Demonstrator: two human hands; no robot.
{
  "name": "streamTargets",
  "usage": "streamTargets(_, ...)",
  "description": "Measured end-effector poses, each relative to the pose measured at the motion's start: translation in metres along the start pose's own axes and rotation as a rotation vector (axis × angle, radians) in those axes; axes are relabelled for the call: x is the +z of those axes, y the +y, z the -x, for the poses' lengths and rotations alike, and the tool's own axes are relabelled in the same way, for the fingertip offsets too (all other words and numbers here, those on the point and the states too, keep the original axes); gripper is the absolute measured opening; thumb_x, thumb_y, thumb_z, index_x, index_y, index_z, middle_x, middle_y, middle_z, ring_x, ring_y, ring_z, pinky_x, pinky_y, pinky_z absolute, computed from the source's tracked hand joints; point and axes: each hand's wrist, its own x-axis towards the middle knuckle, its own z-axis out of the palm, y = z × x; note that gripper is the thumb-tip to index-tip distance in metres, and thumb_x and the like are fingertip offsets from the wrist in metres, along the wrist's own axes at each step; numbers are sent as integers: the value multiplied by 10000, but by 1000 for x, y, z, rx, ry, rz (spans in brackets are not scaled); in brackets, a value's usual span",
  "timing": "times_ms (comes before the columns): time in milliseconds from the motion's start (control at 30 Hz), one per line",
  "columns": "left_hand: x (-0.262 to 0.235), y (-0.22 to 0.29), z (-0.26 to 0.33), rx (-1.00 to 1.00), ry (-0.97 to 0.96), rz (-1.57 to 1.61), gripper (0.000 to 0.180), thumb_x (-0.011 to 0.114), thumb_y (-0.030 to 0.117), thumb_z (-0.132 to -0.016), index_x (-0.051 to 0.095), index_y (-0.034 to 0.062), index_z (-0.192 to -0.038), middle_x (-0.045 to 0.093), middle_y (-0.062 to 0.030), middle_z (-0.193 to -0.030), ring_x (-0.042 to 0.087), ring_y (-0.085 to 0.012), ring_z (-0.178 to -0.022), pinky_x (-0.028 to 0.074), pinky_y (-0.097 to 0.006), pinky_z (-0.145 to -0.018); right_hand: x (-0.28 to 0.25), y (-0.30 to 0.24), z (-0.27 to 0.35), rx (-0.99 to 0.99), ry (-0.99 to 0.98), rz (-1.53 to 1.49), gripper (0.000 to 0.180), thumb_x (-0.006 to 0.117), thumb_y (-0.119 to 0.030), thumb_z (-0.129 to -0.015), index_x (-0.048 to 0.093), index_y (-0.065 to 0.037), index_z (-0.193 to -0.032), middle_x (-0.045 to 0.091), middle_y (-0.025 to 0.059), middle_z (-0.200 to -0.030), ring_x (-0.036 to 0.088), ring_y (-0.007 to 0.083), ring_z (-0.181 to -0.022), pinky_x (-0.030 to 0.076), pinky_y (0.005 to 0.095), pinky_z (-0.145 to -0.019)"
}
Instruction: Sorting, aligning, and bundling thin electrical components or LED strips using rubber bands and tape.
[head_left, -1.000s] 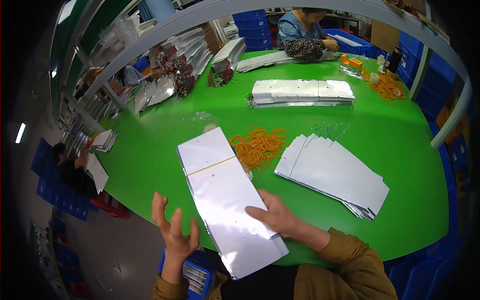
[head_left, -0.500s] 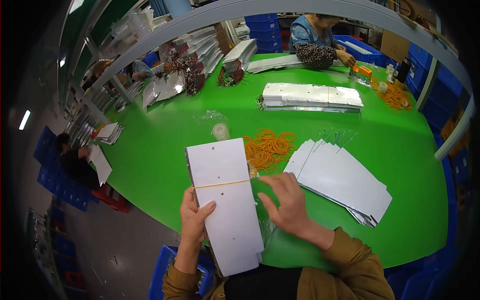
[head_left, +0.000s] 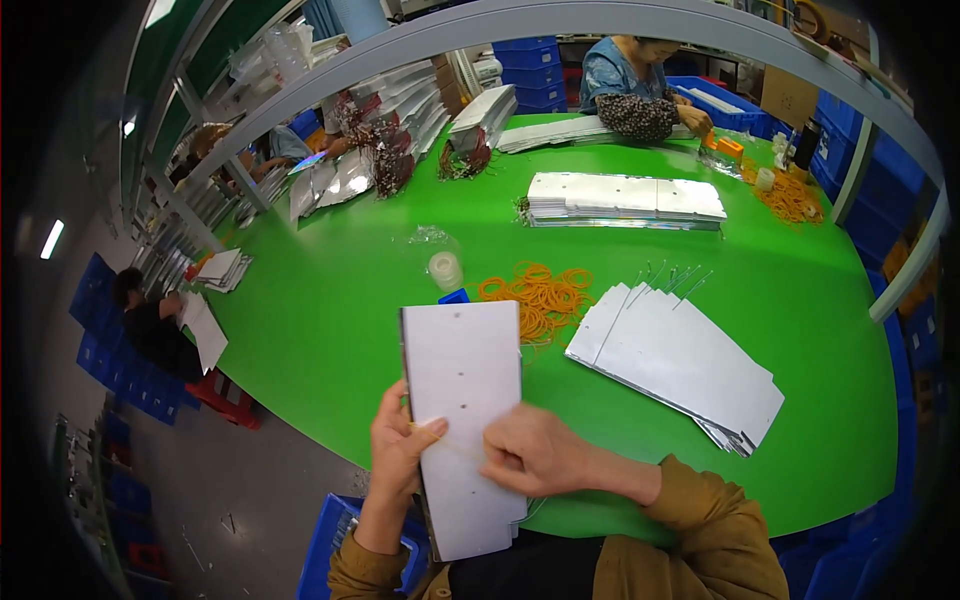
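Card stack (head_left: 462,420), a white bundle of punched sheets, sits low in the centre of the frame, its near end hanging off the edge of the green table (head_left: 330,300). Left hand (head_left: 398,450) clasps the stack's left edge, thumb pressed across the face; right hand (head_left: 535,452) lies on the stack with fingers curled, seemingly pinching a thin, pale band drawn across the cards, though the band itself is barely visible. Just above the stack lie a small blue object (head_left: 455,296) and a heap of orange rubber bands (head_left: 540,292); to the right, a fanned pile of white cards (head_left: 680,365); further up the frame, a long row of stacked cards (head_left: 625,198) and a tape roll (head_left: 444,268). Another person (head_left: 640,90) works at the top, others at upper left. The risks, as judged from here: a stretched band could slip from the fingers and snap, and the overhanging stack, held at one edge only, could splay or slide off towards the blue crate (head_left: 330,540) below.
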Motion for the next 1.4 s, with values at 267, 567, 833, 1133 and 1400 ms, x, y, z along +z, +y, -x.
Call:
streamTargets(267, -37, 7, 10, -94, -68, 44, 569, 623, -119, -638, 465, -32, -1177, 609, -199, -1024, 632, -225, -796, 513, -259, -706, -55, 8, 18, 24, 487, 153, 131, 586, 21, -670, 580, -80, -752, 464, -13, -492, 379, 141, -411, 346, 258, -439)
streamTargets(567, -38, 17, 22, -93, -183, 81, 603, 647, -127, -586, 481, -42, -1160, 619, -209, -1019, 646, -238, -773, 525, -260, -675, -67, -6, -9, -205, 697, 232, 178, 651, 2, -708, 640, -52, -877, 551, 36, -757, 422, 121, -548, 350, 235, -486)
streamTargets(833, -36, 21, 23, -84, -180, 111, 613, 651, -120, -574, 486, -40, -1159, 627, -200, -1005, 644, -234, -797, 519, -261, -694, -83, -23, -20, -362, 824, 536, 196, 639, -29, -753, 641, -51, -947, 564, 35, -791, 472, 142, -609, 390, 236, -513)
streamTargets(1133, -47, 18, 25, -65, -277, 94, 621, 673, -119, -559, 503, -40, -1151, 628, -185, -1012, 638, -213, -787, 506, -250, -710, -84, -23, -24, -326, 409, 19, 149, 628, -29, -754, 638, -21, -902, 618, 52, -748, 514, 157, -595, 410, 249, -543)
streamTargets(1400, -50, 10, 23, -112, -378, -6, 612, 671, -141, -566, 506, -41, -1147, 626, -175, -1020, 633, -192, -777, 500, -237, -713, -78, -16, -31, -248, 304, -124, 137, 582, -44, -802, 632, -38, -930, 561, 43, -668, 469, 150, -532, 373, 266, -488)
